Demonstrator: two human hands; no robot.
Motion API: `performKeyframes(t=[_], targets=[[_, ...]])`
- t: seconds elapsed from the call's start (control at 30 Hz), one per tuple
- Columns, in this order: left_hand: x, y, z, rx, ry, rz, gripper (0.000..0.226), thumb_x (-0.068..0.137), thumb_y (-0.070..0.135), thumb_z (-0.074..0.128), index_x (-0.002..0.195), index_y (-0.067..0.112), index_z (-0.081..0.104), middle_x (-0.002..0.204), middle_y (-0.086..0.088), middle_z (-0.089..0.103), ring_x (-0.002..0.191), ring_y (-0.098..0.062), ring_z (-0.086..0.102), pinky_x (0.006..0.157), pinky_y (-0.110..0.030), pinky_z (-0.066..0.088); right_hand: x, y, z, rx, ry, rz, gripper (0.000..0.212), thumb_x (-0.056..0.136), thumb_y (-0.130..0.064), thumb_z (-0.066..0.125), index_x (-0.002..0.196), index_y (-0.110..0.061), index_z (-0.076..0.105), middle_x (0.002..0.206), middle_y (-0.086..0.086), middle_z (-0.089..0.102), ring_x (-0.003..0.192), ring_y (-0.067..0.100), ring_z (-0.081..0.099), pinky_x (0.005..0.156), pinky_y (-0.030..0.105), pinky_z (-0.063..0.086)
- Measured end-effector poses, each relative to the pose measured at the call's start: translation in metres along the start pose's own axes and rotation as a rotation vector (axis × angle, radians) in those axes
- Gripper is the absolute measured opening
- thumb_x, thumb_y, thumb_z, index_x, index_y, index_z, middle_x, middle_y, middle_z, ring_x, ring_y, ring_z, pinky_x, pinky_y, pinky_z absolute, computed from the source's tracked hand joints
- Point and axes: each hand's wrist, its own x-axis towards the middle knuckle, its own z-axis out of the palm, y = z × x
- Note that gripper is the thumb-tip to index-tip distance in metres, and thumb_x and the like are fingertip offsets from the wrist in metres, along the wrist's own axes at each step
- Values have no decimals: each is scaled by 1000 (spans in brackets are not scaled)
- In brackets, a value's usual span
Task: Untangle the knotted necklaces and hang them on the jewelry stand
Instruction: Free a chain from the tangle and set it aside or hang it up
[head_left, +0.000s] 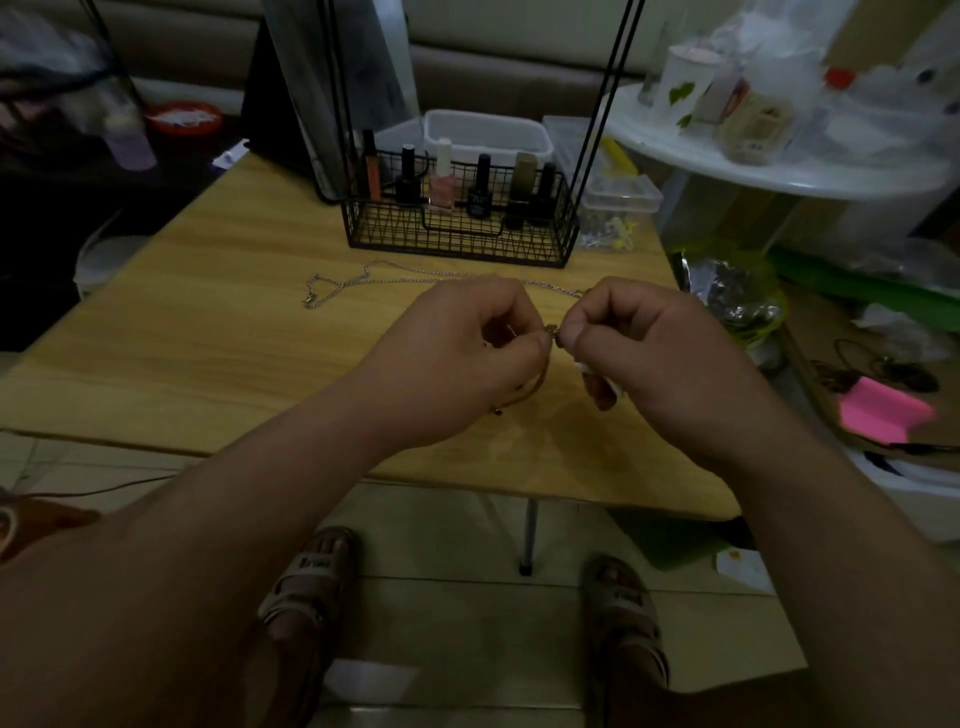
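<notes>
The tangled necklace (552, 332) was up off the table (208, 322), its small knotted lump caught between the two hands above the near middle of the top. The left grip (467, 358) pinched it with thumb and forefinger from one side, and the right grip (660, 348) pinched it the same way from the other, fingertips nearly meeting. A dark strand (530, 392) drooped below the left grip. The right one also had something small and white tucked under its lower fingers; what it was could not be told.

A chain like this looked very light, limp and thin, likely slippery and easily kinked, so it probably wanted fingertip holds right beside the knot, teasing loops loose rather than pulling hard.

A silver chain (405, 281) lay slack on the table just beyond the hands. Behind it stood the black wire jewelry stand (462, 244), its basket holding nail-polish bottles (441, 187).
</notes>
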Motion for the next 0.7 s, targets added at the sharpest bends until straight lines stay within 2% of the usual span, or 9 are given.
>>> performKeyframes(t=[0.1,0.2,0.27,0.37,0.47,0.57,0.7], targets=[[0,1,1,-52,4,-54,14,99,25,66,89,18,71,81,-1,70,75,-17,68,67,-30,57,-1,0,1,-52,20,-65,6,94,-13,69,88,-12,68,71,2,63,58,13,57,54,24,49],[1,1,2,-73,-6,-91,16,102,27,63,92,18,73,84,-4,73,80,-24,72,75,-50,61,-3,2,3,-131,46,-126,7,92,-18,72,86,-16,68,76,3,64,66,20,58,58,32,48],[1,1,2,-67,-15,-97,16,103,26,62,92,20,73,86,-3,73,83,-23,72,77,-54,60,-3,1,3,-160,54,-140,8,91,-20,73,85,-17,67,78,1,63,64,14,56,56,29,47],[1,-2,3,-43,-34,-87,16,104,23,60,93,22,72,87,-3,72,83,-20,71,78,-49,60,-4,1,2,-176,47,-125,8,90,-22,72,84,-19,67,76,-2,64,62,6,55,56,25,47],[1,-2,5,34,-27,-37,15,104,23,60,93,24,69,86,3,68,80,-13,65,73,-37,55,-3,1,1,-87,40,-33,8,93,-19,69,85,-16,69,68,-2,65,58,10,58,53,26,50],[-1,-2,6,81,3,3,14,100,22,64,87,23,66,86,4,66,79,-12,61,69,-31,51,-2,0,0,48,11,104,13,98,-16,62,88,-10,68,61,-3,61,54,12,57,51,25,49],[-1,1,5,37,56,17,13,94,16,66,81,16,65,78,3,65,72,-11,60,63,-24,49,-4,-4,-5,215,-42,178,16,99,-13,54,86,-12,64,64,1,58,55,16,53,49,28,44]])
